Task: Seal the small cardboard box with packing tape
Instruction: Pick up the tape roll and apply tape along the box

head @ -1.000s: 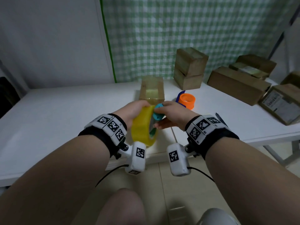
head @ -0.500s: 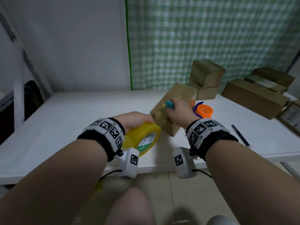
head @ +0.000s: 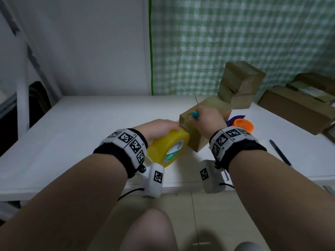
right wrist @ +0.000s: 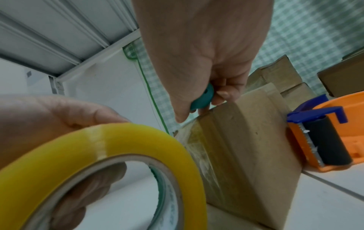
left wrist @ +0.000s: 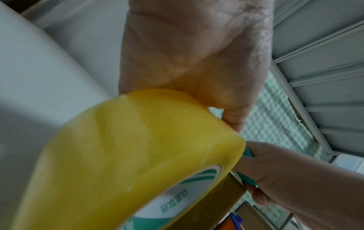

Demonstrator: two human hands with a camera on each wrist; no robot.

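Observation:
The small cardboard box (head: 194, 136) (right wrist: 250, 146) stands tipped up on one edge on the white table (head: 90, 127). A strip of clear tape (right wrist: 197, 149) runs down its near face. My left hand (head: 163, 126) (left wrist: 193, 54) grips a yellow packing tape roll (head: 167, 145) (left wrist: 128, 163) (right wrist: 110, 147), held against the box's lower left corner. My right hand (head: 207, 117) (right wrist: 202, 46) holds a small teal cutter (head: 195, 115) (right wrist: 202, 99) (left wrist: 248, 153) at the box's top edge, with fingertips touching the cardboard.
An orange and blue tape dispenser (head: 243, 125) (right wrist: 334, 140) lies just right of the box. Behind it two cardboard boxes (head: 239, 84) are stacked, with longer boxes (head: 293, 107) at the far right. A black pen (head: 280, 153) lies near the table's front right edge.
The box went from lying flat to tipped up on an edge. My right hand with the cutter moved up onto it. The tape roll dropped lower, against the box.

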